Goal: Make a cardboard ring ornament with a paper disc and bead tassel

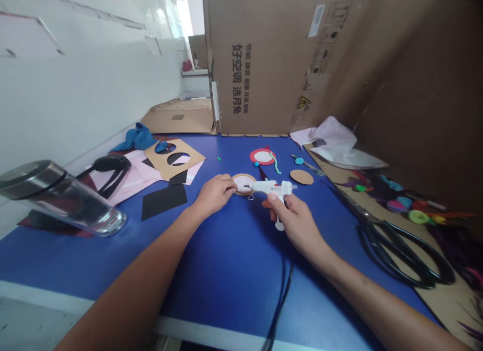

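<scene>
My right hand (293, 217) is wrapped round a white glue gun (270, 188) with an orange trigger, its nozzle pointing left. The nozzle tip is over a small round disc (243, 184) with a pale face and a brown rim. At the disc's left edge my left hand (219, 192) has its fingers pressed together; whether they pinch the disc's edge is hard to see. Behind the gun lies a red ring with a white centre (263, 156) and a green strip. A plain brown disc (301, 177) lies to the right.
A glass bottle (75, 200) stands at the left, near black paper (164, 201) and cardboard with round holes (162, 164). Large black-handled scissors (400, 245) lie at the right. A tall cardboard box (264, 64) stands behind. The gun's black cord (283, 300) crosses the front edge.
</scene>
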Demonstrator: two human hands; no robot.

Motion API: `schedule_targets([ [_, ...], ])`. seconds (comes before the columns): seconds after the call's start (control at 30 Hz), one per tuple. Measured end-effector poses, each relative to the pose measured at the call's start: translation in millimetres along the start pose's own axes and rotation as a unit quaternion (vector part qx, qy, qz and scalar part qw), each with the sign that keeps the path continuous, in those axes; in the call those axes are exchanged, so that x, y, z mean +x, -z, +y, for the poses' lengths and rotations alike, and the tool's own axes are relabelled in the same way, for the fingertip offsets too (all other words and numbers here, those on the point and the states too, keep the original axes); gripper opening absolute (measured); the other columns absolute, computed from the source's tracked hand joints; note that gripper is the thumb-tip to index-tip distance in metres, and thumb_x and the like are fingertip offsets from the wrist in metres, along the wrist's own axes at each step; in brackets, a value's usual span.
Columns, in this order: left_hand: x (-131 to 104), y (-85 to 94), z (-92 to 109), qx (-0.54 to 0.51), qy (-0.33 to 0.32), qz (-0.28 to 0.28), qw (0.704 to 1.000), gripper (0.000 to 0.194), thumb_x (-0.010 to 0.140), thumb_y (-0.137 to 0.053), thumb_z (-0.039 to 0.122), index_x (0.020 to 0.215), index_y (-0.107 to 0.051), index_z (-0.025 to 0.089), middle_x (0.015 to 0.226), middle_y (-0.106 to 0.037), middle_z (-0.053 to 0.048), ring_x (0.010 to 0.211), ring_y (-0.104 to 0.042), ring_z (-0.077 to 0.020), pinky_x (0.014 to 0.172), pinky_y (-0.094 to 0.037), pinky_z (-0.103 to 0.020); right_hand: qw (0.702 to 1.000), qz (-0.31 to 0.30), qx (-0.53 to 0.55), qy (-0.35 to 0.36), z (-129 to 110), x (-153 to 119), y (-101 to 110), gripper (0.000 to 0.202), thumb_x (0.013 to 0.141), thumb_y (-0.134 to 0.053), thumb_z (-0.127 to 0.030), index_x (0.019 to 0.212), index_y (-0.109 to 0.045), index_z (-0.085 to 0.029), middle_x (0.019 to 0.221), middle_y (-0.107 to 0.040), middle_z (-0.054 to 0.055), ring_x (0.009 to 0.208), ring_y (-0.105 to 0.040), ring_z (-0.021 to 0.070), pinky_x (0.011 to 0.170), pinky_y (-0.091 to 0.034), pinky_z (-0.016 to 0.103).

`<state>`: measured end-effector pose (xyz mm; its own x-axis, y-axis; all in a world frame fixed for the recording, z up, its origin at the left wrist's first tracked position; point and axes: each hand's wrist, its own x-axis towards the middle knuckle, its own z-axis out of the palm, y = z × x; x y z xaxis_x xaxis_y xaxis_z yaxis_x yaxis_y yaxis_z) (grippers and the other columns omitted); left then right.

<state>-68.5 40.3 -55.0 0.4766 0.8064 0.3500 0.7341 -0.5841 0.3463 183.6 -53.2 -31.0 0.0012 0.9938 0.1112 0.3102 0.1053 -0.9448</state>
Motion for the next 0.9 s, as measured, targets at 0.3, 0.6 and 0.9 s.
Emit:
schedule_targets([
  [0.3, 0, 1.2, -3, -0.025, -0.009, 0.008, 1.0, 0.021, 0.102, -0.065, 0.012, 0.096, -0.082, 0.024, 0.103, -0.078, -0.005, 0.103, -0.072, -0.0235, 0.097, -0.056, -0.038, 0.995, -0.065, 0.061, -0.055, 5, 6, 11, 0.056, 0.096, -0.067, -0.071, 0.089, -0.078, -0.016, 0.068, -0.068, 0.003, 0.061, -0.059, 0.0167, 0.059, -0.044, 0.029],
  [0.6, 2, 1.0, -7, -0.023, -0.013, 0.013, 1.0, 0.02, 0.102, -0.065, 0.014, 0.096, -0.081, 0.025, 0.105, -0.079, -0.005, 0.105, -0.073, -0.0241, 0.099, -0.057, -0.041, 0.971, -0.161, 0.039, -0.173, 3, -15, 62, 0.06, 0.076, -0.095, -0.063, 0.111, -0.079, -0.016, 0.086, -0.082, 0.007, 0.073, -0.075, 0.0212, 0.062, -0.057, 0.03],
  [0.9, 1, 1.9, -4, -0.028, -0.002, 0.016, 0.999, 0.021, 0.102, -0.064, 0.016, 0.096, -0.082, 0.025, 0.106, -0.08, -0.005, 0.104, -0.073, -0.0244, 0.098, -0.057, -0.042, 0.924, 0.106, -0.363, -0.061, 15, 109, 183, 0.018, 0.092, -0.082, -0.029, 0.104, -0.089, -0.018, 0.092, -0.082, 0.012, 0.076, -0.071, 0.0226, 0.069, -0.047, 0.034],
])
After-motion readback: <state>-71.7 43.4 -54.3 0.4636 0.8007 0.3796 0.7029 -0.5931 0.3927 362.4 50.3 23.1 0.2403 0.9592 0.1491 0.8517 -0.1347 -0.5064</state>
